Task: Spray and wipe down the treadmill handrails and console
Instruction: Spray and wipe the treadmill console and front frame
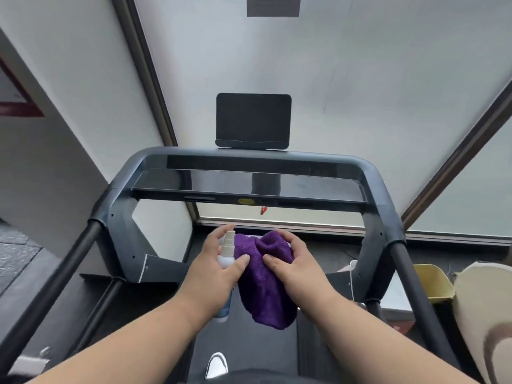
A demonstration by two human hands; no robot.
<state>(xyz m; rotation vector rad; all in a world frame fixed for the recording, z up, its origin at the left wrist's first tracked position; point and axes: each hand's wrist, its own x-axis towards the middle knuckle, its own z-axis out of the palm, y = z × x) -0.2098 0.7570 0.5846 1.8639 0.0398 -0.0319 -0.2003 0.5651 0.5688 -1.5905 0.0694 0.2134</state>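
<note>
I stand on a dark treadmill. Its glossy console [249,187] spans the frame ahead, with a black tablet holder [253,120] above it. The left handrail [55,278] and right handrail [421,295] run back toward me. My left hand [216,270] grips a small spray bottle [226,250] with a white nozzle, and its thumb touches a purple cloth [263,289]. My right hand [293,267] holds the cloth's top, which bunches under the fingers while the rest hangs down. Both hands are below the console, between the rails.
A frosted window [332,79] fills the wall behind the treadmill. A yellow bin [435,284] and a cream chair back [487,314] stand right of the right rail. My white shoe [217,364] is on the belt.
</note>
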